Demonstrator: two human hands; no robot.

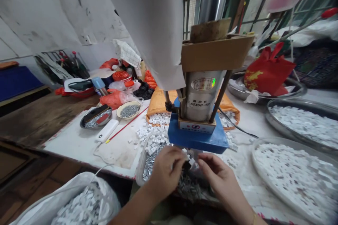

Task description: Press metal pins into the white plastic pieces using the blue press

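Both my hands meet just below the blue base [198, 140] of a small press with a silver cylinder [202, 98]. My left hand [166, 172] has its fingers curled and pinched around a small white plastic piece [190, 160]. My right hand [219, 175] is bent in toward the same spot, fingertips close together at that piece. Beneath the hands lies a heap of small metal parts [188, 186]. Loose white plastic pieces [154, 137] are piled to the left of the press.
Round metal trays [290, 197] [303, 105] full of white pieces sit at the right. A sack of white pieces [79, 204] stands at lower left. Two bowls of metal parts [96, 116] [128, 109], a white power bank [107, 130], a red stick and a red bag [266, 72] lie about.
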